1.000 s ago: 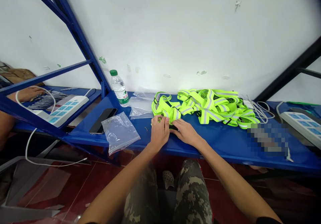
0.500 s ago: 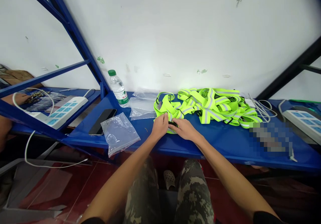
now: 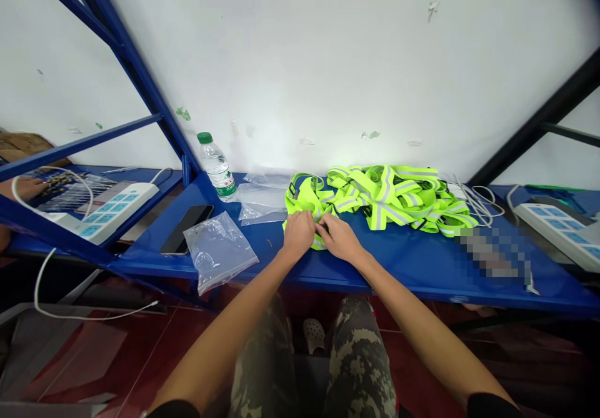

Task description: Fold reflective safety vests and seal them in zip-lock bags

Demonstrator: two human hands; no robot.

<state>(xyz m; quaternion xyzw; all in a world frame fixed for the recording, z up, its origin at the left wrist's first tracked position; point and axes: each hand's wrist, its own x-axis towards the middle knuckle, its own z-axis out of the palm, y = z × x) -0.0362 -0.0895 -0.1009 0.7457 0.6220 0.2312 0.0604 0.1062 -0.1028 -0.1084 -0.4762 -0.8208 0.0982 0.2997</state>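
Note:
A neon yellow reflective strap (image 3: 307, 200) with a grey stripe lies bunched on the blue shelf (image 3: 262, 271) in front of me. My left hand (image 3: 299, 230) is closed on its near part, fingers curled round it. Beside it, my right hand (image 3: 338, 235) pinches the same strap, thumb and fingertips almost touching the left hand. A dark buckle on the strap's far left edge shows; whatever lies between my fingertips is hidden. Just right of my hands is a heap of similar reflective straps (image 3: 389, 193) with black buckles.
Left of my hands are a clear plastic bag (image 3: 220, 249), more flat bags (image 3: 262, 202), a phone (image 3: 186, 230) and a water bottle (image 3: 217, 168). Power strips (image 3: 119, 212) sit at both sides. White cables (image 3: 485, 202) lie at right. Another person's hand (image 3: 29, 187) shows far left.
The black buckle seen between my hands earlier is now covered by my fingers. My hands stay close together on the strap. The whole view has shifted slightly.

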